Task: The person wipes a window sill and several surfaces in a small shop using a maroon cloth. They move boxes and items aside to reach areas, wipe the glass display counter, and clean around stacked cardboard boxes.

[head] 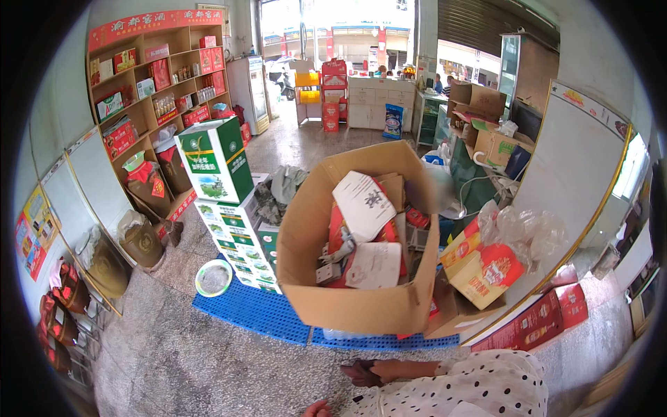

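Observation:
My right hand (363, 372) reaches in from the lower right, past a white polka-dot sleeve (497, 372). A dark maroon glove or cloth seems to cover it; its finger pose is unclear. Only some bare fingers of my left hand (318, 409) show at the bottom edge, over the speckled floor. Beyond both hands stands a large open cardboard carton (354, 310), apart from them. Inside it lie a white printed card panel (365, 206), a second pale panel (374, 265), and red packaging.
Green-and-white milk cartons (234, 242) are stacked left of the carton, on blue plastic matting (255, 313) beside a round basin (213, 278). At right are a yellow-red box (484, 276), a glass counter (474, 182) and red boxes (542, 320). Brown jars (140, 240) line the left wall.

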A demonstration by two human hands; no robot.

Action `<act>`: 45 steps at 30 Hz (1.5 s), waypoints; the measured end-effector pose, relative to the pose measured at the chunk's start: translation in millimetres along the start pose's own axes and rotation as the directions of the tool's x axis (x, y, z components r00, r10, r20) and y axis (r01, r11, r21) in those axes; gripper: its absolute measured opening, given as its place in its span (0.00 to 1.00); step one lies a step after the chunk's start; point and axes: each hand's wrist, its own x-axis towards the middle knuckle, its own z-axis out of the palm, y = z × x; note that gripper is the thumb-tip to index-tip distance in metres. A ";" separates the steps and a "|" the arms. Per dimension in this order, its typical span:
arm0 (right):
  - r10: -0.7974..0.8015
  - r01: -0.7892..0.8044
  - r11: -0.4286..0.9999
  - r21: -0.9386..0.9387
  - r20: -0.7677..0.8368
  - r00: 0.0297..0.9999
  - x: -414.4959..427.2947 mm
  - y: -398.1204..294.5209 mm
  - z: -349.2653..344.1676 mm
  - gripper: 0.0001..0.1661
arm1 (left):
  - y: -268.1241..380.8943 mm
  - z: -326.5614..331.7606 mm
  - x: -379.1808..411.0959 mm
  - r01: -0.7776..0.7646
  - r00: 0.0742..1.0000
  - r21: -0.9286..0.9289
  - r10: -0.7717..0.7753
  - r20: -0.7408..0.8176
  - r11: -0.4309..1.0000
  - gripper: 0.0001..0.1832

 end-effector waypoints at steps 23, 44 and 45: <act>-0.018 0.053 0.995 0.087 -0.365 0.931 331.0 -332.1 -123.4 0.18 | 42.5 -437.8 66.0 -0.231 0.970 0.026 0.233 -0.075 0.973 0.15; -0.448 0.556 0.719 0.418 -0.333 0.830 749.3 -622.0 -320.1 0.25 | 191.1 -783.5 263.3 0.021 0.947 -0.200 -0.084 -0.310 0.979 0.18; -0.443 0.549 0.724 0.418 -0.329 0.834 761.4 -638.3 -333.7 0.25 | 195.8 -801.7 269.4 0.018 0.945 -0.190 -0.079 -0.318 0.982 0.18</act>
